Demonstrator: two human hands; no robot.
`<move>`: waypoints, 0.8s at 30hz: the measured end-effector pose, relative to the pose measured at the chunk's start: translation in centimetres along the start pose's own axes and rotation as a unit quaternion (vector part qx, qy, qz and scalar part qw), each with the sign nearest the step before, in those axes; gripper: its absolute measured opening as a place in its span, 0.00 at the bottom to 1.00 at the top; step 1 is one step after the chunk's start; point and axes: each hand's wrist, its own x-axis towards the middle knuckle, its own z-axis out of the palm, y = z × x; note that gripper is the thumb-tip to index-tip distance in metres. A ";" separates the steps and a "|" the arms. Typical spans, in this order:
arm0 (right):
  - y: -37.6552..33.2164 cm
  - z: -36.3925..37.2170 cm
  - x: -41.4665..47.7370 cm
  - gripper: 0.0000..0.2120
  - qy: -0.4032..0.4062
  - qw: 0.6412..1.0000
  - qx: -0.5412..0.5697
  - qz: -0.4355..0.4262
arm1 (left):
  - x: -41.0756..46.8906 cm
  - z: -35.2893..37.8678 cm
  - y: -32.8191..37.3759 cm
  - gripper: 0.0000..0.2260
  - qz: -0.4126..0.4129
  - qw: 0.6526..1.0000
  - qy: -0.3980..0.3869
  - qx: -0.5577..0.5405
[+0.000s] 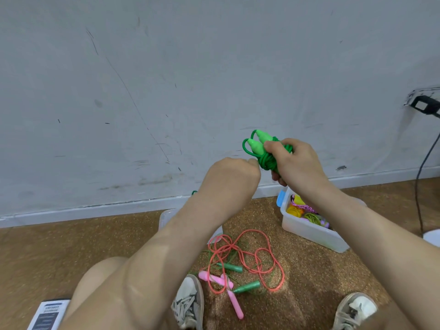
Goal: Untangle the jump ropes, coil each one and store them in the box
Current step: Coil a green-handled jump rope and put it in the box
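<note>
My right hand (294, 161) grips a bright green jump rope (264, 151), coiled round its two light green handles, held up in front of the wall. My left hand (234, 173) is curled beside the coil and pinches the rope's lower loops. On the floor below lies a tangle of an orange-red rope (247, 256) with pink handles (227, 289) and a thin dark green rope with green handles (246, 287). A clear plastic box (312, 231) stands to the right, holding several coiled ropes, yellow and pink among them.
The box's clear lid (166, 217) lies on the floor behind my left forearm. My two shoes (189, 303) flank the tangle. A printed card (48, 314) lies at lower left. A black cable (422, 163) hangs from a wall socket at the right.
</note>
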 end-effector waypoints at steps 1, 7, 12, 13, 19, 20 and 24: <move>0.1 0.0 0.0 0.19 0.002 1.000 -0.008 0.001 | 0.0 -0.3 -0.1 0.13 0.012 1.000 0.019 0.012; 0.2 -0.8 0.4 0.26 -0.115 0.977 -0.177 -0.024 | 0.4 -1.2 -0.6 0.07 0.052 0.992 0.047 -0.103; -0.2 -1.2 -0.3 0.33 -0.223 0.961 -0.134 -0.094 | 0.1 -2.1 -3.3 0.12 -0.084 0.929 0.022 -0.360; -0.5 -1.3 -0.5 0.34 -0.240 0.957 -0.127 -0.099 | 0.0 -2.1 -3.8 0.13 -0.107 0.912 0.014 -0.395; -1.9 -2.3 -1.3 0.32 -0.341 0.906 -0.221 -0.114 | 0.0 -2.4 -3.9 0.09 -0.096 0.887 -0.121 -0.434; -1.9 -2.4 -1.4 0.33 -0.354 0.895 -0.246 -0.119 | 0.0 -2.4 -3.7 0.08 -0.081 0.887 -0.151 -0.428; -1.6 -2.9 -1.2 0.26 -0.319 0.927 -0.177 -0.092 | 0.2 -2.0 -3.5 0.09 -0.099 0.884 -0.143 -0.434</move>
